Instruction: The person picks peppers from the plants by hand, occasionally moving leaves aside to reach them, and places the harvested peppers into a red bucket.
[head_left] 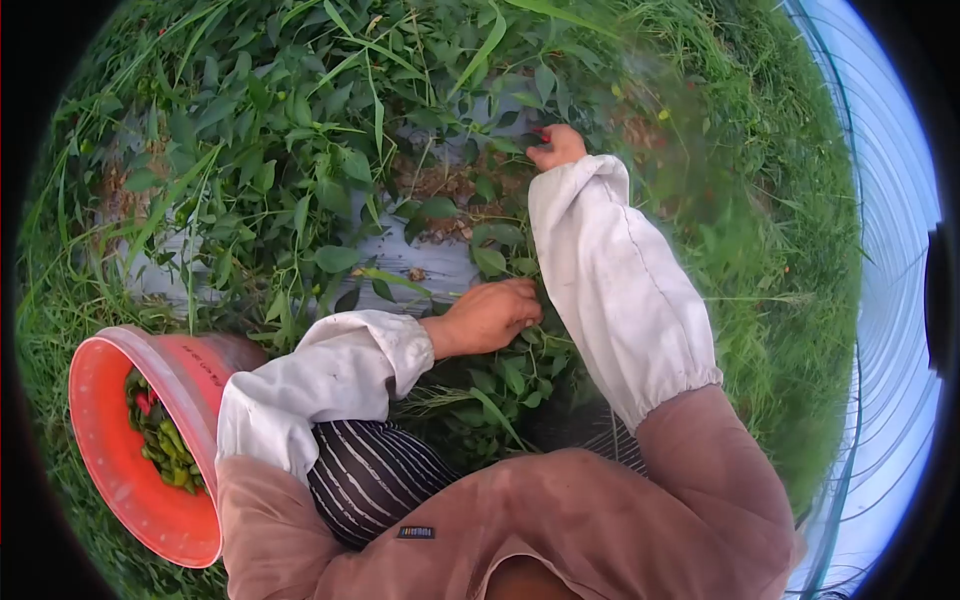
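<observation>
My right hand (558, 148) is stretched out over the pepper plants, its fingers pinched on a small red pepper (541, 134). Closer to my body, my left hand (487, 318) is palm down among the leaves with its fingers curled in. What those fingers hold, if anything, is hidden by the hand. Green pepper plants (335, 258) surround both hands. By my left elbow, an orange-red bucket (88, 440) is tipped toward me, with green peppers (172, 450) and a little red one inside.
Plastic mulch sheeting (425, 262) shows between the plants, with bare soil in its gaps. Tall grass (760, 200) grows along the right side. Beyond it stands a curved, translucent plastic wall (895, 200). Long grass blades cross over the pepper leaves.
</observation>
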